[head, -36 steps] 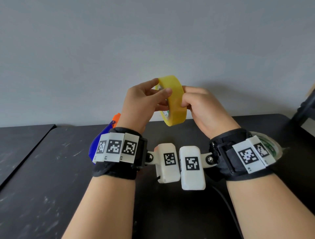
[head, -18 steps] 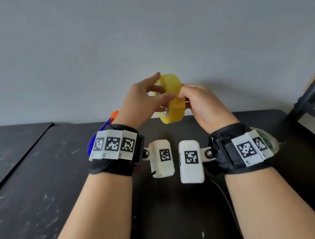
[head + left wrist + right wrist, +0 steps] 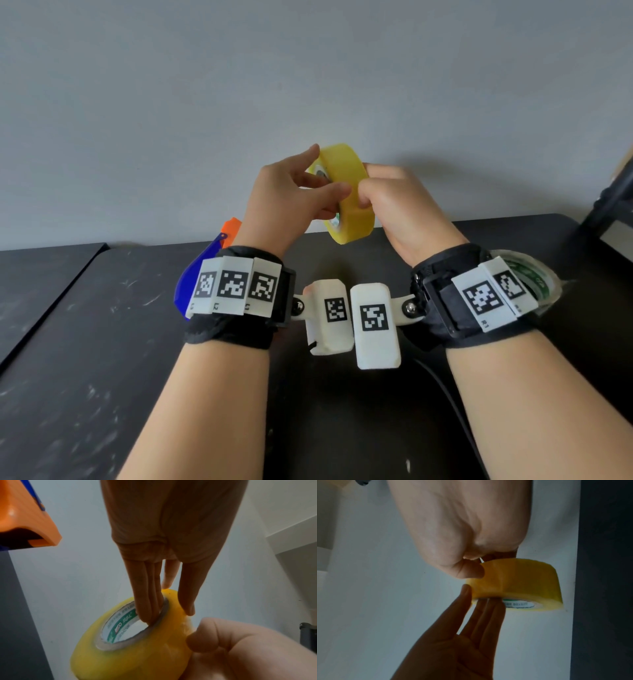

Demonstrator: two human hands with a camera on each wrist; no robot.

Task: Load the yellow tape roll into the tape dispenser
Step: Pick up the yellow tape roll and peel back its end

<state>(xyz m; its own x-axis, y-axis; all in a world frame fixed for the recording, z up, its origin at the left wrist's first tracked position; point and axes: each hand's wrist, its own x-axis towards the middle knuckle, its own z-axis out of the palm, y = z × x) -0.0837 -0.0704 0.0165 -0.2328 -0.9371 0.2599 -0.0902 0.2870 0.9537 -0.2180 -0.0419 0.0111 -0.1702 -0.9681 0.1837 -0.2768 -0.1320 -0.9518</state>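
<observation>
Your tape roll is held up above the table, between your left hand and right hand, in front of the wall. The tape dispenser lies on the table behind your left wrist. A second tape roll sits on the table behind your right wrist.

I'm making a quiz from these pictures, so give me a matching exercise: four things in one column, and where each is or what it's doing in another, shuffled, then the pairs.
1. yellow tape roll
2. tape dispenser
3. left hand
4. right hand

A. fingers inside the roll's core
B. held up between both hands
C. on the table behind the left wrist
D. pinching at the roll's outer face

Pairs: 1-B, 2-C, 3-A, 4-D
</observation>
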